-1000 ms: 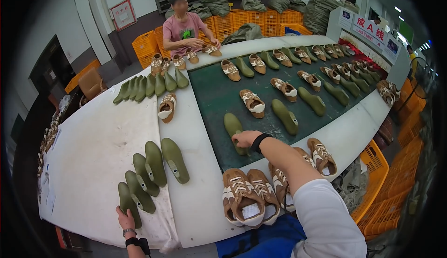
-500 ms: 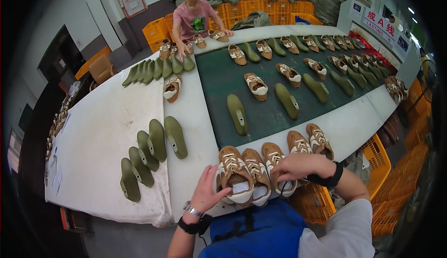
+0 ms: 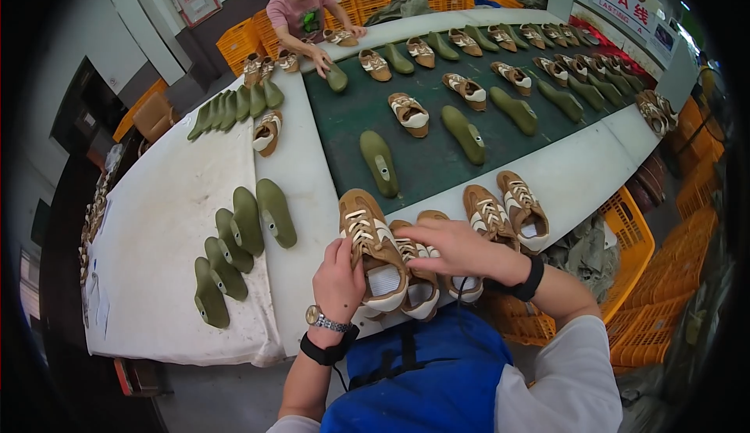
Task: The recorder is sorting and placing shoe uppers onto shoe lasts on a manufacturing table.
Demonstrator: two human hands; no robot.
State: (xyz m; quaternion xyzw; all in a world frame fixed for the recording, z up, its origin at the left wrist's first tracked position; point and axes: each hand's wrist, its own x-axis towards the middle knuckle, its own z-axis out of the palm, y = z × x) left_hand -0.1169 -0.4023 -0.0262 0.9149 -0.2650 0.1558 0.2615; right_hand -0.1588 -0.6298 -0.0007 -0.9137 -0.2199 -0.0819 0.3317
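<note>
Head view: your left grip [image 3: 340, 283] is narrow, curled against the outer side of the leftmost brown sneaker [image 3: 366, 226], presumably to steady it by its firm collar. That shoe sits at the desk [image 3: 303, 288] edge just before you, toe away, so its opening and the white insert [image 3: 383, 280] inside face you. Whether its sole is lifted or resting, you can't tell from here.

Your right grip [image 3: 453, 247] lies over the second sneaker [image 3: 422, 287], fingers pointing toward the first; you can't tell whether they pinch anything or only touch. The third sneaker [image 3: 461, 289] is partly covered by that same wrist and hand. Just to their right stands another pair [image 3: 492, 216], toes also outward, an order that seems to keep every heel toward you.

Left of your hands, four green shoe lasts [image 3: 226, 253] lean close together on the white cloth [image 3: 156, 253], and one separate last [image 3: 276, 213] lies just beside them, probably for easy reach. On the green belt [image 3: 337, 140], lasts and shoes are spread apart, perhaps to stay distinct. Across from you, a co-worker's hand [image 3: 320, 61] touches a far last [image 3: 336, 78].
</note>
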